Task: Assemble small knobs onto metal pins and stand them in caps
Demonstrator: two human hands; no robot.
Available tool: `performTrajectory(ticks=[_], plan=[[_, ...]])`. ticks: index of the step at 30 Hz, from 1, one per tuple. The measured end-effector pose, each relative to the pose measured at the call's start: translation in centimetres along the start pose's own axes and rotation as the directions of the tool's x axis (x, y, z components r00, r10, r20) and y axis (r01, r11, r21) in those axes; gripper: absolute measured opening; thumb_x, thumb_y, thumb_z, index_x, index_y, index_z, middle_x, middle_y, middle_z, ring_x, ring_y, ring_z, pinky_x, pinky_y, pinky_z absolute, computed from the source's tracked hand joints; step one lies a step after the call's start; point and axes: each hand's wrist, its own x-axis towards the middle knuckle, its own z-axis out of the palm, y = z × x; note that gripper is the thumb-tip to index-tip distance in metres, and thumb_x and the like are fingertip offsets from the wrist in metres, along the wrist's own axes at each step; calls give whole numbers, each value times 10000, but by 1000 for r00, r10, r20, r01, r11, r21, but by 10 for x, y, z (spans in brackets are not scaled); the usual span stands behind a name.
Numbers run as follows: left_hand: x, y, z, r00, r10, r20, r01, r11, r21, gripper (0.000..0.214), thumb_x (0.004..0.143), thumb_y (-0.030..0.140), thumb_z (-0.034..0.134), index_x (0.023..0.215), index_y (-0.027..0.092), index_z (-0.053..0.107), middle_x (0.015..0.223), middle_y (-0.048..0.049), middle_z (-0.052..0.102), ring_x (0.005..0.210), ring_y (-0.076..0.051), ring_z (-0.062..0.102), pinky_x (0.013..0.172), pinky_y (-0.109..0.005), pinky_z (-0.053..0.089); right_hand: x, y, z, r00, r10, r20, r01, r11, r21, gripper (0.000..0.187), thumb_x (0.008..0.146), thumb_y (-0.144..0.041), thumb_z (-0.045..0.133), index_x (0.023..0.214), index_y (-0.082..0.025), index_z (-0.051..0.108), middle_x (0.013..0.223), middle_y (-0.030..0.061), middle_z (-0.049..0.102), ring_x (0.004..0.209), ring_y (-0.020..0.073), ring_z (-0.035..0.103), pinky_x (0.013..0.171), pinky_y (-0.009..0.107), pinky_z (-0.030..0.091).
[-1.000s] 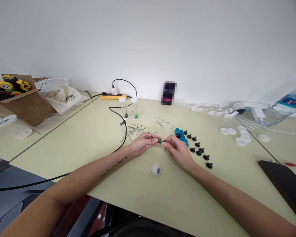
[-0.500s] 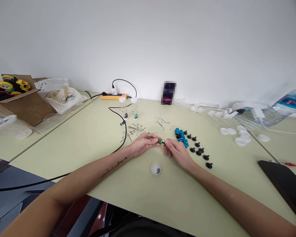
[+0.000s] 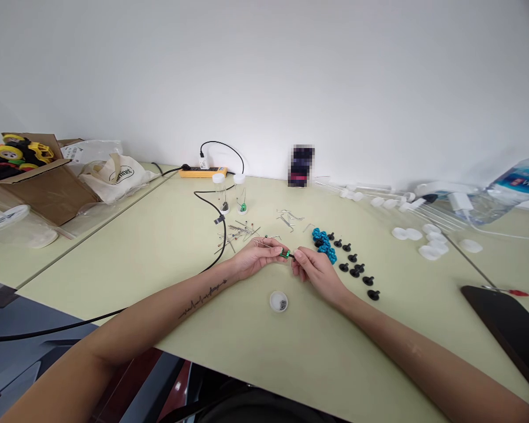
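My left hand point(image 3: 261, 257) is closed in a pinch on a small shiny green part point(image 3: 284, 254), with thin metal rods sticking out past its fingers. Meeting the green part from the right, my right hand point(image 3: 314, 270) pinches a small black stem-like piece point(image 3: 291, 255). Fingers hide most of both pieces. Just below the hands stands a small white cap point(image 3: 273, 304) with tiny metal bits in it. Right of my right hand lie blue lobed parts point(image 3: 321, 236) in a cluster and several black disc-shaped pieces with stems point(image 3: 352, 258).
Loose thin rods point(image 3: 238, 232) and bent hex keys point(image 3: 286, 218) lie beyond my hands. Two clear tubes point(image 3: 240, 197) stand near a black cable point(image 3: 224, 235) and a yellow power strip point(image 3: 203, 172). White caps point(image 3: 432, 249), clear tubing and a water bottle point(image 3: 511, 188) are at right; a cardboard box point(image 3: 57, 191) at left.
Almost nothing differs. Both hands stay together at the same spot, with only a slight shift of the fingers around the green part and the black piece.
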Motion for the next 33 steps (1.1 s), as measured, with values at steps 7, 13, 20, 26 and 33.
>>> performTrajectory(ticks=[7, 13, 20, 26, 33], plan=[[0, -1, -2, 1000, -16, -23, 16, 1000, 5, 218, 672, 219, 700, 841, 90, 649, 780, -58, 638, 745, -126, 603, 803, -281, 431, 0, 4, 3, 997, 18, -78, -17, 1000, 7, 153, 827, -376, 494, 865, -232, 460, 546, -60, 470, 478, 116, 457, 491, 233, 352], [0, -2, -1, 999, 7, -48, -7, 1000, -2, 167, 669, 208, 699, 787, 101, 648, 882, -61, 631, 744, -119, 603, 789, -272, 435, 1, 1, 2, 995, 35, -89, -31, 999, 43, 195, 816, -417, 495, 865, -231, 459, 803, -14, 543, 514, 101, 481, 493, 240, 374], [-1, -1, 0, 1000, -2, -22, 3, 1000, 23, 216, 677, 215, 693, 853, 97, 652, 767, -53, 632, 754, -133, 604, 792, -281, 431, 1, 4, 1, 996, 26, -83, -28, 999, -20, 175, 821, -395, 498, 874, -230, 467, 633, -42, 512, 502, 116, 479, 505, 242, 369], [0, 0, 0, 1000, 7, -10, -7, 1000, 29, 225, 653, 233, 710, 830, 100, 667, 816, -55, 628, 767, -132, 596, 830, -294, 423, 0, 1, 0, 998, 22, -57, -26, 997, -72, 275, 863, -427, 412, 739, -201, 506, 527, -42, 479, 497, 114, 465, 516, 240, 353], [-1, 1, 2, 1000, 5, -13, -5, 1000, 25, 230, 653, 234, 711, 837, 103, 664, 798, -56, 629, 766, -130, 594, 820, -290, 425, 0, 0, 1, 998, 27, -64, -29, 999, -29, 233, 843, -436, 434, 799, -212, 482, 581, -35, 514, 484, 118, 473, 498, 247, 363]])
